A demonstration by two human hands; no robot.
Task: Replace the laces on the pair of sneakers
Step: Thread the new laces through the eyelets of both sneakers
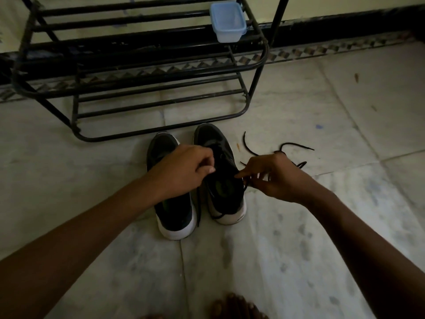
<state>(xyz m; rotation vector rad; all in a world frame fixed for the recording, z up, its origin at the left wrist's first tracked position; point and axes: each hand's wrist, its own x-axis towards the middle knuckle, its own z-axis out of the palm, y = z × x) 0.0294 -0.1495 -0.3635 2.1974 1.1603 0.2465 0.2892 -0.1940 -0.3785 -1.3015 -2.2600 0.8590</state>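
Two black sneakers with white soles stand side by side on the floor, toes away from me: the left sneaker (171, 210) and the right sneaker (222, 162). My left hand (184, 169) pinches the left end of a black lace (199, 208) at the right sneaker's upper eyelets; that end hangs down between the shoes. My right hand (273, 176) pinches the same lace's other end at the shoe's right side. A loose black lace (292, 147) lies on the floor behind my right hand.
A black metal shoe rack (138, 72) stands just beyond the sneakers, with a pale blue plastic container (227, 21) on its upper shelf. The floor is pale tile (322, 249). My toes (234, 307) show at the bottom edge.
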